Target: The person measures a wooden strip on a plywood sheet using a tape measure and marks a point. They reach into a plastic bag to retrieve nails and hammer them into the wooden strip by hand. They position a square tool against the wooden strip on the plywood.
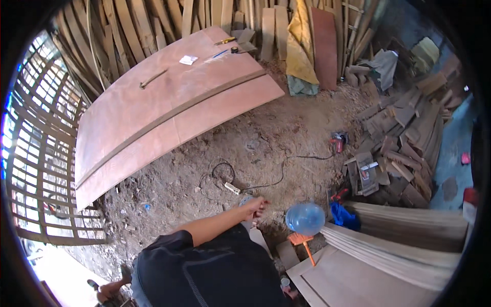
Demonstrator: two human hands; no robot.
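Observation:
My left arm reaches across in front of my dark shirt. My left hand point(253, 207) hangs above the dirt floor with its fingers loosely bent and apart, and nothing shows in it. Low down, beside my shirt, my right hand point(291, 293) is partly hidden; its fingers are around a small clear plastic cup point(285, 282). To the right of my left hand sits a large, see-through blue water jug point(305, 219). Just below the jug is an orange tool point(306, 246) with a broad head and a thin handle. Beyond my left hand lies a white power strip point(232, 188) with a dark cord.
A wide plywood sheet point(169, 110) at the far left bears a wooden strip, a hammer point(153, 78) and a tape measure point(235, 50). A red power tool point(338, 142) lies near the scrap-wood pile point(404, 133). Stacked boards point(388, 250) stand at right. Another person's leg point(110, 290) shows lower left.

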